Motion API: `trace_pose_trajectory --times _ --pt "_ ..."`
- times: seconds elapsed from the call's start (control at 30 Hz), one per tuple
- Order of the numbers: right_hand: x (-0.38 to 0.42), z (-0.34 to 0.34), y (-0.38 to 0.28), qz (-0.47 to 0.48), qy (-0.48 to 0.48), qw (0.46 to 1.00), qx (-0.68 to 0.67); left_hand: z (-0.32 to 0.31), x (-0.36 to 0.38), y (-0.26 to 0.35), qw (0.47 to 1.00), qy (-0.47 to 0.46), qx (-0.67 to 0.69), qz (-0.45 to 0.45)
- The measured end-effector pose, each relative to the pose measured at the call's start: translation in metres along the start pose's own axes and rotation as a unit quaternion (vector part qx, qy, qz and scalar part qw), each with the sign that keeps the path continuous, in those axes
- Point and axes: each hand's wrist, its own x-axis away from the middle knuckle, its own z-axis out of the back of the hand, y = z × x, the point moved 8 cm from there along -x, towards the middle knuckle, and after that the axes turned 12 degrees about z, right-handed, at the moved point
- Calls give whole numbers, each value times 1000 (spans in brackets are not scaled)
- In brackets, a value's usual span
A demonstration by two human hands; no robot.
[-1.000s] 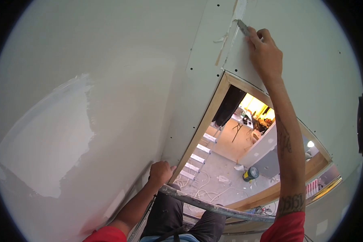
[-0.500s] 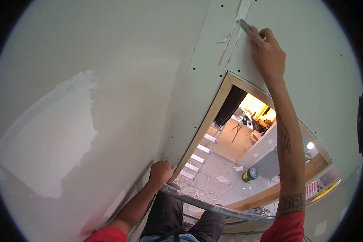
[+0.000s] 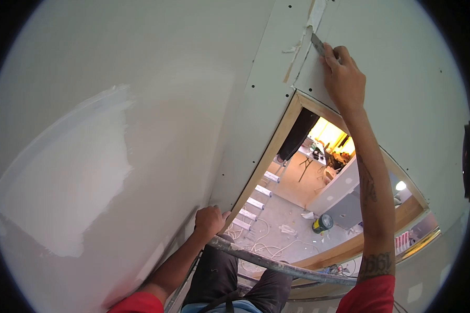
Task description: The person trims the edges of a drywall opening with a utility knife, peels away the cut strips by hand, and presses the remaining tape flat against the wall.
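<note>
My right hand (image 3: 344,78) is raised above the opening, pinching a narrow grey blade, which looks like a utility knife (image 3: 317,44). Its tip touches the wallboard seam (image 3: 304,60), where strips of paper or tape are torn and lifting. At the lower left, my left hand (image 3: 210,221) is closed into a fist against the corner of the wooden frame (image 3: 266,166). Its thumb lies on the wood; whatever the curled fingers grip is hidden.
A curved metal rail (image 3: 277,265) crosses before my legs. Through the opening appear a ladder (image 3: 255,202), pale cords (image 3: 269,249), a dark bucket (image 3: 322,224) and a folding table (image 3: 310,152). White compound (image 3: 78,177) coats the left wall.
My right hand has moved slightly down along the seam with the blade. More of the loosened strip shows above the tip. My left hand stays in place.
</note>
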Motion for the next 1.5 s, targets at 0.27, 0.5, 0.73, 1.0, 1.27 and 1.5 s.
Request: trace_pose_trajectory --times 0.27,0.5,0.73,1.0,1.27,1.5 --pt "16 2 -2 4 -27 1000 -2 6 1 3 999 38 -7 -30" --pt "-3 11 15 -78 -13 996 -37 5 -4 4 1000 15 -4 -18" --pt "-9 3 4 -43 -32 998 -21 4 -2 3 999 30 -13 -27" --pt "6 -3 -7 29 -31 999 30 3 2 0 998 48 -12 -33" --pt "18 -3 -10 28 -15 999 -15 4 2 1 1000 -9 10 -11" --pt "47 10 -35 52 -41 997 -46 17 1 6 1000 -14 15 -9"
